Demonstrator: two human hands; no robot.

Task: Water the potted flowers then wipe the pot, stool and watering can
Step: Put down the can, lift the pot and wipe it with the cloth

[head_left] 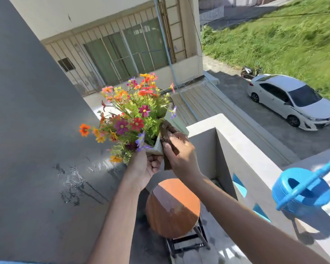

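Observation:
My left hand [145,166] grips the underside of a pale pot [157,147] and holds it up in the air, tilted. Colourful flowers [131,119] fill the pot and spread to the left. My right hand [181,155] presses a dark brown cloth [166,134] against the pot's right side. Below the hands stands a round orange-topped stool [172,208] on a black frame. A blue watering can [303,191] sits on the white balcony ledge at the right.
A grey wall [36,149] with wet streaks runs along the left. The white balcony parapet [236,140] closes off the right side. Far below are a roof, a road, a white car [291,101] and grass.

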